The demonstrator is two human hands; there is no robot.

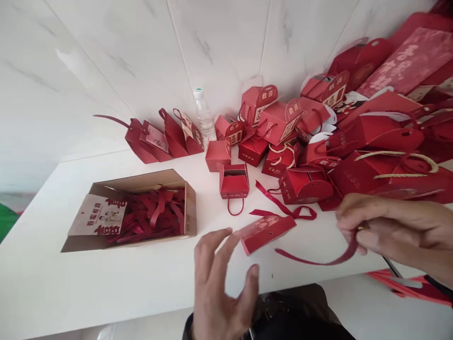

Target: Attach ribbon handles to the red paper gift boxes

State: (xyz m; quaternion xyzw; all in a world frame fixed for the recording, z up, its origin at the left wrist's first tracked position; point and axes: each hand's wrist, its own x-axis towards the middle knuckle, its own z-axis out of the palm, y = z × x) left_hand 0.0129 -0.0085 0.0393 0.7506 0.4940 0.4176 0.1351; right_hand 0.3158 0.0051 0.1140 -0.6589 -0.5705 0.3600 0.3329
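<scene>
My right hand [392,231] pinches one end of a dark red ribbon [327,261], whose loose end trails left over the table's front. Fingers spread, my left hand [222,283] holds nothing and hovers at the near edge. Just beyond its fingertips lies a flat-sided red gift box [267,232] with pale print and a small hole. A tied red ribbon with a loop [305,212] rests behind that box. Further back stands a small open-topped red box [234,184] with a cord handle.
An open cardboard box [191,210] full of red ribbons stands at left, a printed card [101,216] over its end. Red bags [173,137] and a plastic bottle [204,113] line the wall. Many red gift boxes [279,123] crowd the right side of the white table [38,274].
</scene>
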